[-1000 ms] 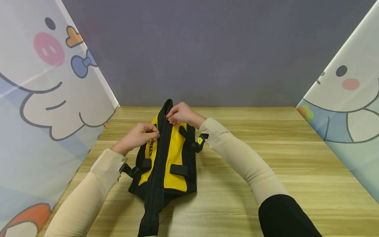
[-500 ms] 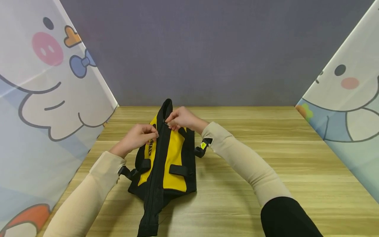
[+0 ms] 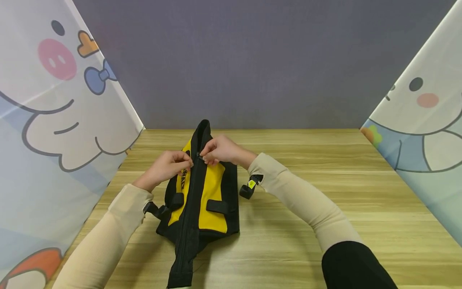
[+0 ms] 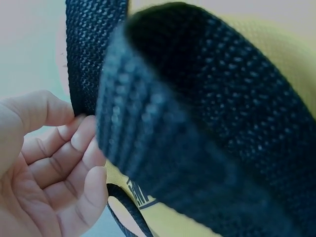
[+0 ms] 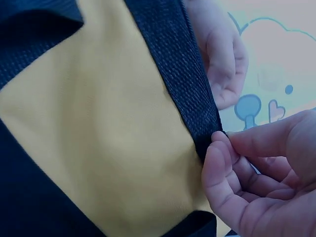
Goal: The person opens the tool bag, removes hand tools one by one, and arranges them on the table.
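A yellow and black fabric bag (image 3: 213, 180) stands on the table, with a long black zipper (image 3: 189, 208) running along its top. My left hand (image 3: 169, 167) pinches the black zipper band on the bag's left side, as the left wrist view shows at its fingertips (image 4: 81, 126). My right hand (image 3: 225, 151) pinches the zipper's slider with thumb and forefinger, a little farther from me than the left hand. Beyond the slider the zipper gapes; nearer to me its two sides lie together. The fingers cover most of the slider. A black webbing loop (image 4: 197, 123) fills much of the left wrist view.
The wooden table (image 3: 306, 192) extends to the right of the bag. A grey panel (image 3: 252, 64) rises behind it, and cartoon-printed panels (image 3: 72, 132) flank both sides. Short black straps (image 3: 217, 206) stick out from the bag, and the zipper's tail (image 3: 180, 275) hangs toward me.
My right hand has slid toward me along the zipper, and the gap at the far end has lengthened. The left hand stays almost in place on the band.
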Available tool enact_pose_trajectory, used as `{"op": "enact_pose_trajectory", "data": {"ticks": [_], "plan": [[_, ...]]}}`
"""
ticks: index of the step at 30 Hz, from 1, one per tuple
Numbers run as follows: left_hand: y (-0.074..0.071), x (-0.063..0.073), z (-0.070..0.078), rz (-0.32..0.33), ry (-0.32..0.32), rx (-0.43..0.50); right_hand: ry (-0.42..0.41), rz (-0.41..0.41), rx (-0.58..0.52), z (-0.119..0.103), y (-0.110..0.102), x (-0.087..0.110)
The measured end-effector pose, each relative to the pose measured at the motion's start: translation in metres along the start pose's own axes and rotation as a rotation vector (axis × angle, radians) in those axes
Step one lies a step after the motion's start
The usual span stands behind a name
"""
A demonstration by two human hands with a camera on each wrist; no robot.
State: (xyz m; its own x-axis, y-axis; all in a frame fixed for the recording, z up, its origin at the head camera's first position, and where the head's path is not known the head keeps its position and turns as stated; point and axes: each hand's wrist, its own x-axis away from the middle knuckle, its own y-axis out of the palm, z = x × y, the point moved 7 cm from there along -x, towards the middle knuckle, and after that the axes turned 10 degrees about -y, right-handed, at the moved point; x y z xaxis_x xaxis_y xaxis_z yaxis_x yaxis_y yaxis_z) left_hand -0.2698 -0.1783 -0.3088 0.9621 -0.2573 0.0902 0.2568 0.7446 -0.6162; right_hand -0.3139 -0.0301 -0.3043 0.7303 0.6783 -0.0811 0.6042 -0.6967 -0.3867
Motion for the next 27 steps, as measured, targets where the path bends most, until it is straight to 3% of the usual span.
{"op": "enact_pose_trajectory", "data": {"ticks": [11,18,27], "plan": [[-0.001,0.002,0.0,-0.009,-0.003,0.027,-0.053,-0.088,0.032,-0.01,0.014,0.015],[-0.004,0.002,-0.003,0.001,-0.021,0.02,-0.098,-0.198,0.057,-0.017,0.03,0.025],[-0.006,0.004,-0.002,0.006,-0.014,0.018,-0.147,-0.243,0.063,-0.021,0.037,0.034]]}}
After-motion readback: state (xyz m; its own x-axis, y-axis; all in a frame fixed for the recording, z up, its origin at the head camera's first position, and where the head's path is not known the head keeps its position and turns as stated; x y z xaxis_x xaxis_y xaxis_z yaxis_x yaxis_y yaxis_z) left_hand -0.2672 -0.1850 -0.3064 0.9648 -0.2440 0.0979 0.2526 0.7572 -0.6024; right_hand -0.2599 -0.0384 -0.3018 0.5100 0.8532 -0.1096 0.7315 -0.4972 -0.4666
